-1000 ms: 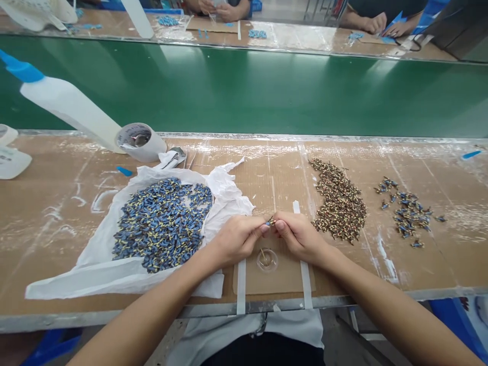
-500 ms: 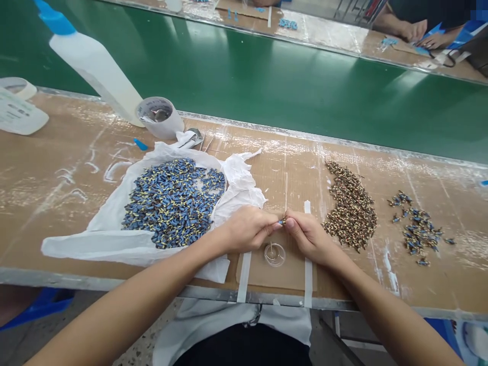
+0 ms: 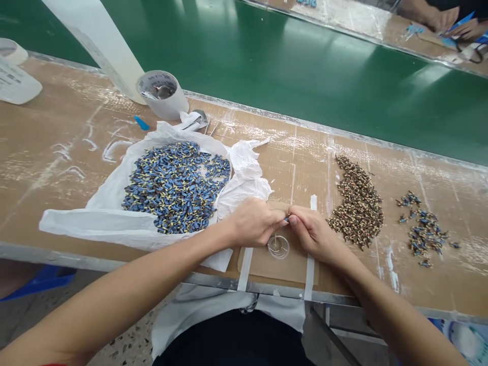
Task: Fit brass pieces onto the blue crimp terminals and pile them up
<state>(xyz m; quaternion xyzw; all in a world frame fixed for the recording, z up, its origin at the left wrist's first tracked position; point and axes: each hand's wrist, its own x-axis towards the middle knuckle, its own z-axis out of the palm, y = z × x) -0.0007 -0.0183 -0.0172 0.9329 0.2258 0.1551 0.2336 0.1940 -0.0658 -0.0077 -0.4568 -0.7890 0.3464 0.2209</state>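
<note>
Green conveyor belt (image 3: pixel 267 66) runs behind a cardboard-topped workbench (image 3: pixel 68 137). Left hand (image 3: pixel 253 222) and right hand (image 3: pixel 312 231) meet over a cardboard mat (image 3: pixel 290 269), both closed in a fingertip pinch on one tiny blue part (image 3: pixel 286 219), mostly hidden by fingers. Clear round dish (image 3: pixel 278 247) sits just below the hands. Blue-and-yellow parts (image 3: pixel 175 187) heap on white plastic sheet (image 3: pixel 76 223) left of the left hand; brown beaded pile (image 3: pixel 358 203) lies just right of the right hand, smaller blue cluster (image 3: pixel 423 229) beyond it. Tape roll (image 3: pixel 162 95) stands near the far edge.
</note>
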